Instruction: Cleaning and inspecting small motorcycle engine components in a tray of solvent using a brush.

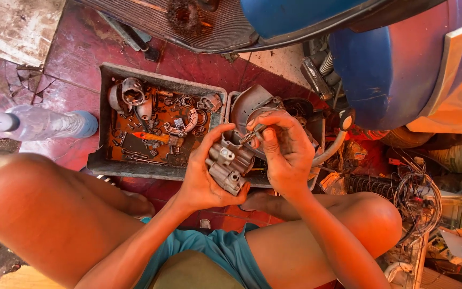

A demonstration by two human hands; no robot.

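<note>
Left hand [201, 179] is clamped around a grey metal carburetor body [228, 163], held up above the red floor [76, 48] between the knees. Right hand [284, 152] is closed on a small threaded screw [251, 134], pinched by thumb and fingers just above the carburetor body. Behind, a tray [102, 160] of rusty parts is seen, with a plastic bottle [41, 123] lying beside it.

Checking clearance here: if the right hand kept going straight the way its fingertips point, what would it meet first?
Probably the grey metal engine part in the left hand: the right hand, pinching a small threaded piece, points at its top. Depth is uncertain.
</note>
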